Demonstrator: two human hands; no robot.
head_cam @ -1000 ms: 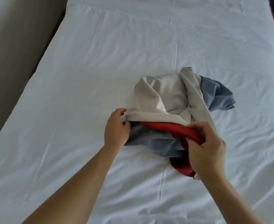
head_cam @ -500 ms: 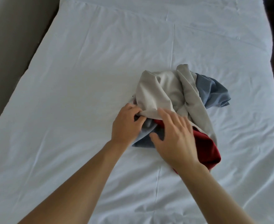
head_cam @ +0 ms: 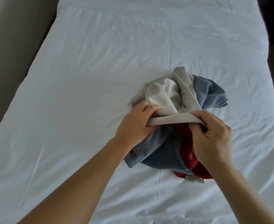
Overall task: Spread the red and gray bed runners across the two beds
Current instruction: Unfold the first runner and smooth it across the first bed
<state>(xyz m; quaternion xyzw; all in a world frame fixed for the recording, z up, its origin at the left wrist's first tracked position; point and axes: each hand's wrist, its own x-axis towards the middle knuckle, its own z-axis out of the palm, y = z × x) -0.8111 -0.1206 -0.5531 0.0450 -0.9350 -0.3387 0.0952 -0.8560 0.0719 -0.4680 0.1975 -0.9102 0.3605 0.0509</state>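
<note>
The bed runners lie bunched in a red, gray and blue heap near the middle of the white bed, nothing spread yet. The left hand and right hand each grip a taut gray hem, fingers curled; whether this heap is one runner or two is unclear.

Bed lies open left of and beyond my hands. The only obstacle is the bundled runners, right of centre. Bare sheet surrounds the bundle on all sides. Wall borders the bed's left edge.

Red, grey, seemingly blue runners, white sheet
</note>
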